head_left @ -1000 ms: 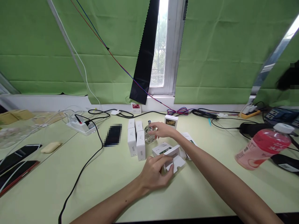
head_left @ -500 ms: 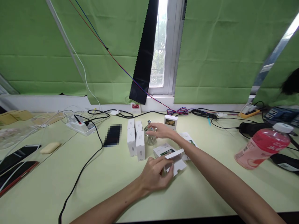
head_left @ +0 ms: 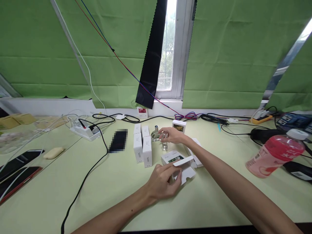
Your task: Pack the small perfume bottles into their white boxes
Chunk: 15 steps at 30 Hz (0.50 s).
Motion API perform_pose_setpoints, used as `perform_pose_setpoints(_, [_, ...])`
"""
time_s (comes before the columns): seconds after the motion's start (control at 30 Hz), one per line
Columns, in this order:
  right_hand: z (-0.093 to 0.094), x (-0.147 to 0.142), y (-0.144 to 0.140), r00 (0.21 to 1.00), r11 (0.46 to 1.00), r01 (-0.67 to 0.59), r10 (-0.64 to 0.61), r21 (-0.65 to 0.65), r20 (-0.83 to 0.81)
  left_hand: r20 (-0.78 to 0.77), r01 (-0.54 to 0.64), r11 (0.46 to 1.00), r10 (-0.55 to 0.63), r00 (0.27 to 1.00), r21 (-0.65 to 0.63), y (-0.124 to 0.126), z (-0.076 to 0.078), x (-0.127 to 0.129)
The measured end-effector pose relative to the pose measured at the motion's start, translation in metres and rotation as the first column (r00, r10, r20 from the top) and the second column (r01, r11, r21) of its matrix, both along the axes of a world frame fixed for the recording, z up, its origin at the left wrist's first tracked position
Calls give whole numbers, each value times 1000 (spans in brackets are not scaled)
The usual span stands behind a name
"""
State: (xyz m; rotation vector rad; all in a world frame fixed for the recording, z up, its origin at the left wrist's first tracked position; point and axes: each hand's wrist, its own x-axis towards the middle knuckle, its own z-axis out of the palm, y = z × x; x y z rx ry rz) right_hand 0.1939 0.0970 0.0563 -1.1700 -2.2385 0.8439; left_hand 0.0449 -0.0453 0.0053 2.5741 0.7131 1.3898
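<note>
My left hand [head_left: 162, 183] pinches the flap end of an opened white carton [head_left: 169, 156], which lies on the table with a printed picture on its top. Farther back, my right hand [head_left: 172, 135] has its fingers closed round a small clear glass perfume bottle [head_left: 165, 145]. Just left of it stands another perfume bottle [head_left: 155, 136] with a silvery top. Several upright white boxes [head_left: 147, 151] form a tight group left of the bottles. Partly behind my right forearm lies another white carton [head_left: 198, 159].
A white box with a yellow picture [head_left: 179, 125] stands behind my right hand. To the right is a pink drink bottle [head_left: 274, 154]. A power strip [head_left: 85, 131], a pixelated dark object [head_left: 118, 140] and a black cable [head_left: 83, 185] occupy the left side, with phones [head_left: 20, 162] farther left.
My right hand has shifted slightly right with the perfume bottle, opening a gap from the other bottle. My left hand stays on the carton.
</note>
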Motion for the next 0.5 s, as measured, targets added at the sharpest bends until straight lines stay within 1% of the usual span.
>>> perform_pose_setpoints(0.1, [5,7,-3,1000,1000,-7,7,-12,-5,-1,6,1000,-6,1000,1,0,1,0])
perform_pose_setpoints(0.2, [6,14,-5,1000,1000,-6,6,-11,24,4,7,1000,-7,1000,8,0,2,0])
perform_pose_setpoints(0.3, [5,19,-4,999,999,-14,13,37,41,3,3,1000,-3,1000,12,0,3,0])
perform_pose_setpoints(0.4, [4,24,-5,997,996,14,-21,84,80,-3,-2,1000,2,1000,16,0,3,1])
perform_pose_setpoints(0.5, [5,28,-6,990,995,45,-56,85,126,-4,-7,1000,7,1000,21,1,2,1])
